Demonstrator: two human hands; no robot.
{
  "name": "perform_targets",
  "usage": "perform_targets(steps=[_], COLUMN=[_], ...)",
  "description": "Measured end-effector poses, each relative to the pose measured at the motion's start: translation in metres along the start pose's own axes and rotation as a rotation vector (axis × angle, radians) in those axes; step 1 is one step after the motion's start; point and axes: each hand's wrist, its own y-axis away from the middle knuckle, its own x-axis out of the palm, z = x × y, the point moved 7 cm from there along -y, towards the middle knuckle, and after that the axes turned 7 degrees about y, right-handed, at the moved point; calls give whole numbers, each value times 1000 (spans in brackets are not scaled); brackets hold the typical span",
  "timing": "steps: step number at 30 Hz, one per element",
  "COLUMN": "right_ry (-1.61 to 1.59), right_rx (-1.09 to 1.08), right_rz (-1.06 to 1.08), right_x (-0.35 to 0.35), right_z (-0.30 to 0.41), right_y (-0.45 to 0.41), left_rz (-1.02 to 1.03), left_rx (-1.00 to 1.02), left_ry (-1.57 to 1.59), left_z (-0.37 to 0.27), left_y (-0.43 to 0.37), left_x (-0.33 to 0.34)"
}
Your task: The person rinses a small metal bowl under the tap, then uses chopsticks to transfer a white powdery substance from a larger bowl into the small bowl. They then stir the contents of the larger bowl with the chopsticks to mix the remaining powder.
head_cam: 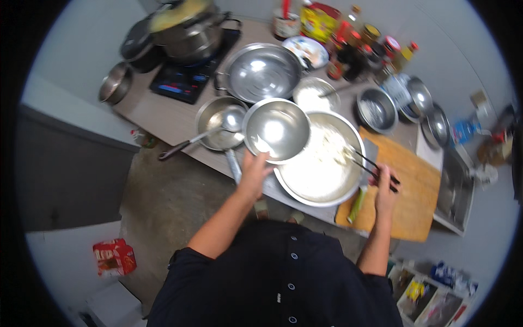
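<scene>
My left hand [254, 171] grips the near rim of a stainless steel bowl [286, 116], tilted over the left side of a larger basin. A little clear liquid seems to lie in the bowl, though glare hides much of it. The wide metal basin [359, 163] holds a white, floury mass [322, 163] with shaggy clumps. Black chopsticks [369, 161] are held in my right hand [384, 186], their tips among the clumps at the basin's right side. Glare washes out the basin's middle.
A saucepan [204, 122] with a ladle [196, 139] sits left of the bowl, a wok [265, 73] behind. A steamer pot [188, 45] stands on an induction cooker [179, 83]. Right are a wooden cutting board [408, 192], a knife with a green handle [356, 206] and a sink [451, 188].
</scene>
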Motion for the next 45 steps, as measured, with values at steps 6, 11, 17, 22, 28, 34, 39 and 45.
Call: perform_targets(steps=[6, 11, 17, 22, 28, 34, 39, 45], right_ry=[-66, -216, -119, -51, -25, -159, -112, 107], right_rx=[-28, -6, 46, 27, -52, -4, -91, -87], right_rz=[38, 258, 605, 538, 695, 432, 167, 105], right_x=[52, 113, 110, 56, 92, 124, 93, 37], right_z=[-29, -14, 12, 34, 53, 4, -8, 2], right_y=[-18, -5, 26, 31, 60, 31, 7, 5], left_rz=[55, 31, 58, 58, 62, 56, 73, 74], left_rx=[0, 20, -9, -24, -25, -35, -36, -36], left_ry=[-12, -18, 39, 5, -18, -13, -1, 11], left_z=[-5, -13, -6, -3, -6, -10, -4, -3], left_y=[1, 5, 2, 1, 4, 7, 1, 2], left_x=[4, 8, 7, 4, 8, 11, 6, 4])
